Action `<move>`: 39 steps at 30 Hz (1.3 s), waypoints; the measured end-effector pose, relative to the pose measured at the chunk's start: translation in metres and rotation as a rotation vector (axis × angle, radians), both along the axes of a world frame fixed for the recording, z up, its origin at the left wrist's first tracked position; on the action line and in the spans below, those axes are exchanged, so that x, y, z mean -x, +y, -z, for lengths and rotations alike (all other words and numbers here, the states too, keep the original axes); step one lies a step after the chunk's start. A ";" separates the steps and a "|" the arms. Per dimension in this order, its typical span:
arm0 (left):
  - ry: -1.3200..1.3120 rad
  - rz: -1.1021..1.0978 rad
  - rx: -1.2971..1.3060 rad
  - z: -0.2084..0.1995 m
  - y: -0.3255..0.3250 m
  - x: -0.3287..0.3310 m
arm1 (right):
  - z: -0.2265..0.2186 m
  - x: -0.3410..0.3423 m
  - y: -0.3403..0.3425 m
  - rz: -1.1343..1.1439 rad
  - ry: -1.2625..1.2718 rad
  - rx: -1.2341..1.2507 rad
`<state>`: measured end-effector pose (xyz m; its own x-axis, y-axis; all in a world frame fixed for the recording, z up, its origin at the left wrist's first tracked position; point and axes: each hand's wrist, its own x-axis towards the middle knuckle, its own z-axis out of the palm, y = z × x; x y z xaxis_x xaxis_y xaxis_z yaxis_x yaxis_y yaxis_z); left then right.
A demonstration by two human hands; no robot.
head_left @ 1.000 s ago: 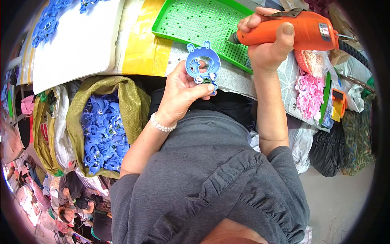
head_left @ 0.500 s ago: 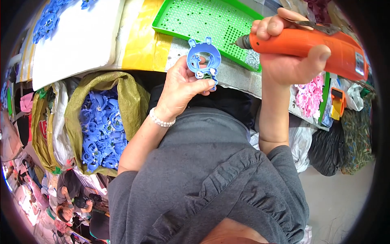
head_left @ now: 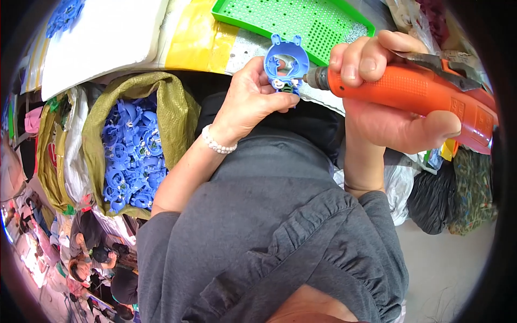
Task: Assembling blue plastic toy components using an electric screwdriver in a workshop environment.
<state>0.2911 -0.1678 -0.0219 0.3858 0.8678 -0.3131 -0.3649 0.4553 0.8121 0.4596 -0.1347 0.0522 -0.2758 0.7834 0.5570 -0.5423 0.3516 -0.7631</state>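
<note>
My left hand (head_left: 245,105) grips a blue plastic housing (head_left: 292,49), a round open frame with two small ear-like lugs on top and small white parts near its lower end. Thumb and fingers pinch that lower end. An orange electric screwdriver (head_left: 390,81) lies in my right hand (head_left: 377,121), fingers wrapped over its body and thumb stretched along the near side. Its bit points left and meets the housing's lower right side; whether it touches a screw is too small to tell.
A green perforated tray (head_left: 280,16) with small screws (head_left: 355,32) at its right end lies beyond the housing. To the left, an olive woven sack (head_left: 183,110) holds many blue housings (head_left: 134,156). A white board (head_left: 107,48) carries more blue parts (head_left: 65,19). A black bag (head_left: 433,202) stands at right.
The housing has moved right and slightly up, away from the sack. The screwdriver has come down from over the green tray, its bit now at the housing's lower end.
</note>
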 end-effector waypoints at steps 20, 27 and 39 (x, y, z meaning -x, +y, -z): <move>0.046 -0.004 0.026 -0.005 -0.003 -0.004 | 0.015 0.013 -0.005 0.057 -0.017 0.001; 0.034 -0.061 0.034 -0.009 -0.003 -0.011 | 0.022 0.015 -0.009 0.081 -0.014 0.013; 0.075 -0.220 0.022 -0.006 -0.010 -0.015 | 0.027 0.013 -0.007 0.046 0.055 0.083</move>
